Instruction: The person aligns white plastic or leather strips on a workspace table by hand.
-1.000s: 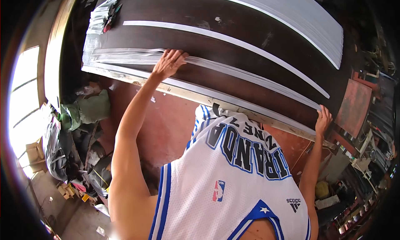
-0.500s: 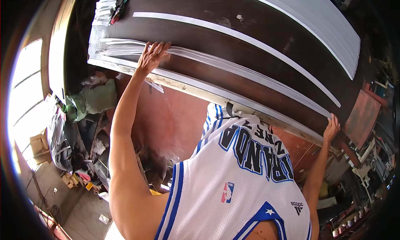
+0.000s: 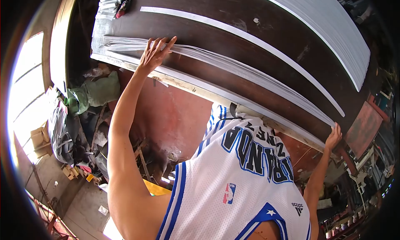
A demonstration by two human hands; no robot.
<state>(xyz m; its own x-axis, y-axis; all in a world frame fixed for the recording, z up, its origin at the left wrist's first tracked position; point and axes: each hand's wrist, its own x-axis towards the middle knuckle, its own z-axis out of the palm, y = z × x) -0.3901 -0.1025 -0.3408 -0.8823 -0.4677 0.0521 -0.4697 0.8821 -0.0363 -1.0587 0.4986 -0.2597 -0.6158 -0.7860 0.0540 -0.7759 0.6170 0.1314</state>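
A bundle of long, thin white strips [image 3: 239, 68] lies along the near side of the dark tabletop [image 3: 200, 36]. Across its left part rests my left hand [image 3: 156, 53], fingers stretched out and apart over the strips. My right hand [image 3: 333, 136] is closed around the bundle's right end, by the table's near right corner; its fingertips are partly hidden. Between the two hands the strips bow slightly and fan apart. A single white strip [image 3: 246, 35] lies separately, farther back on the table.
A broad stack of white strips [image 3: 333, 29] covers the far right of the table. Short white pieces [image 3: 109, 6] sit at the far left corner. A pale rail [image 3: 233, 100] edges the near side. Green sacks [image 3: 102, 90] and scrap lie on the left, with a reddish board [image 3: 363, 124] at right.
The view has shifted a little. My left hand's fingers are spread wider over the bundle, and the strips beside it have bulged and separated somewhat. My right hand stays at the bundle's end.
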